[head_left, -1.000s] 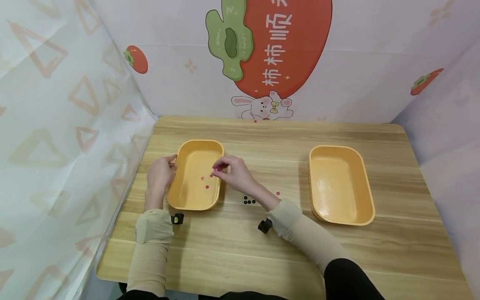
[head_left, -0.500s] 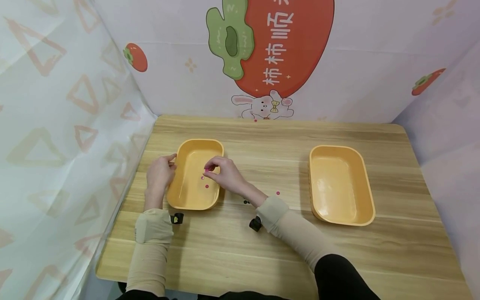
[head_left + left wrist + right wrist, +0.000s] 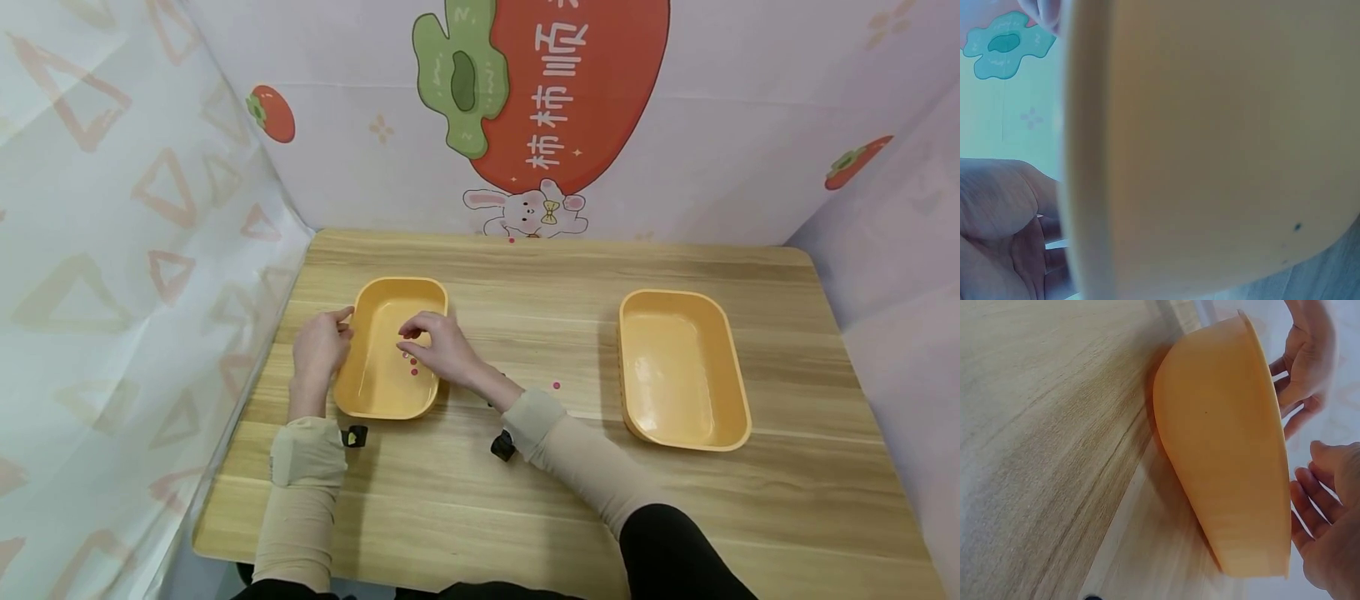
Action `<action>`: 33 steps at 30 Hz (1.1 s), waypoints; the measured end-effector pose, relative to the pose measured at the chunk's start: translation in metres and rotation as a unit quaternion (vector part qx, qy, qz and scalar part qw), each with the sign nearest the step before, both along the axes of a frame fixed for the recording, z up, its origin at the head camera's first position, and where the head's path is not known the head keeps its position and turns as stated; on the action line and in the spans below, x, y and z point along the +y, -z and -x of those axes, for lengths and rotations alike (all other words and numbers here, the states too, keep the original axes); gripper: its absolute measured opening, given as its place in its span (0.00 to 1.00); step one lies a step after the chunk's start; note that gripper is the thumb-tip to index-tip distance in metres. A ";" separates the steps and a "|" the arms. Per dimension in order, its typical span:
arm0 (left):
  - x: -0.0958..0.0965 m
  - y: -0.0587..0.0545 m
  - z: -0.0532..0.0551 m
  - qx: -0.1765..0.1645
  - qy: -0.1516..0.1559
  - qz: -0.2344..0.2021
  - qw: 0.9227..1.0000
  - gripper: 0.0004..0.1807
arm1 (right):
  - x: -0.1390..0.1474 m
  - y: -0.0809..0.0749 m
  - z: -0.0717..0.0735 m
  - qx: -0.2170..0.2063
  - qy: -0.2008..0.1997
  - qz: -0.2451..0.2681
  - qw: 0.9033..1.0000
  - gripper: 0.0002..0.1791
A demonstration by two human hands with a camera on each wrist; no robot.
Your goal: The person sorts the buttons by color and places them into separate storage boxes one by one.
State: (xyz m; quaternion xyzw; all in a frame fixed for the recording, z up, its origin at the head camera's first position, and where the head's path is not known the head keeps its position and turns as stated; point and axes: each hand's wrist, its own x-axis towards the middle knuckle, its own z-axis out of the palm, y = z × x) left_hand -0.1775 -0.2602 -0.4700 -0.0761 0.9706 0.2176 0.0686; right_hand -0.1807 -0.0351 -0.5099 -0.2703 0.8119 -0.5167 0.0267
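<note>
In the head view a yellow plastic bin (image 3: pixel 386 396) stands on the left of the table. My left hand (image 3: pixel 318 346) grips its left rim, the fingers at the wall; the left wrist view has this hand (image 3: pixel 1004 231) at the rim too. Over the bin's right side is my right hand (image 3: pixel 442 346), thumb and forefinger apart. Under those fingers several small pink discs (image 3: pixel 414 372) lie on the bin floor. The right wrist view shows the right hand (image 3: pixel 1332 519) with fingers spread and nothing between them.
A second yellow bin (image 3: pixel 678 375) stands to the right. One pink disc (image 3: pixel 557 386) lies on the table between the bins, another pink disc (image 3: pixel 512 241) at the back edge. Small black pieces by the right wrist are mostly hidden. A printed cloth (image 3: pixel 337 167) hangs behind the table.
My right hand has moved left, farther over the bin, and its pinch has opened, letting go of pink discs. The right forearm now covers most of the black pieces. My left hand stays put.
</note>
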 end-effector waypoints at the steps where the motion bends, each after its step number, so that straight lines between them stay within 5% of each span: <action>1: 0.000 0.000 0.000 -0.001 0.000 0.000 1.000 0.26 | 0.002 0.000 -0.001 0.002 0.003 -0.001 1.000 0.11; 8: -0.001 0.001 0.001 -0.002 0.003 -0.001 1.000 0.26 | 0.028 -0.004 -0.006 0.020 0.033 0.017 0.999 0.11; 14: -0.002 0.001 0.002 -0.002 0.003 -0.002 1.000 0.26 | 0.068 -0.009 -0.009 -0.004 0.078 0.028 0.997 0.13; 23: -0.002 0.001 0.000 -0.001 0.004 -0.003 1.000 0.26 | 0.135 -0.018 -0.016 -0.030 0.141 0.003 0.990 0.20; 33: -0.001 0.000 0.001 0.000 0.003 -0.001 1.000 0.26 | 0.184 -0.016 -0.035 -0.047 0.167 -0.038 0.984 0.20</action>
